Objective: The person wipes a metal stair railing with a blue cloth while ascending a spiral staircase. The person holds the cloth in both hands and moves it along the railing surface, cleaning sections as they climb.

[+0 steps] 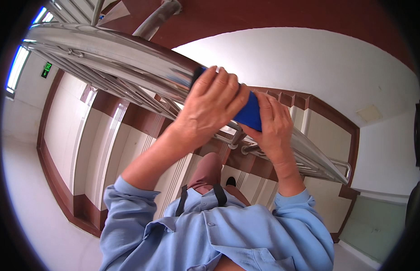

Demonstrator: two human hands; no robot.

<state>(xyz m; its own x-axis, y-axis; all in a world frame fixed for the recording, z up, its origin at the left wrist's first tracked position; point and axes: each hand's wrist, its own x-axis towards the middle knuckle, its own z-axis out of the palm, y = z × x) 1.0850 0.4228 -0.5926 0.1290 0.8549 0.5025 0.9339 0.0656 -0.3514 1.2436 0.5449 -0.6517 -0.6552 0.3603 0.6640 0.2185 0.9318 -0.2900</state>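
Note:
A blue cloth (250,113) lies folded over the thick stainless-steel handrail (139,54) of a staircase. My left hand (210,101) grips the cloth over the rail, fingers curled across the top. A dark edge of the cloth shows just beyond those fingers. Close beside it on the right, my right hand (275,118) clasps the other end of the cloth around the rail. Its thumb reaches under the blue fabric. The rail's surface beneath both hands is hidden.
Thinner steel bars (105,79) run below the handrail. Pale steps (128,145) with brown edging descend around me, and a black shoe (231,181) stands on one. White wall (281,57) rises beyond the rail. A green exit sign (46,69) hangs at far left.

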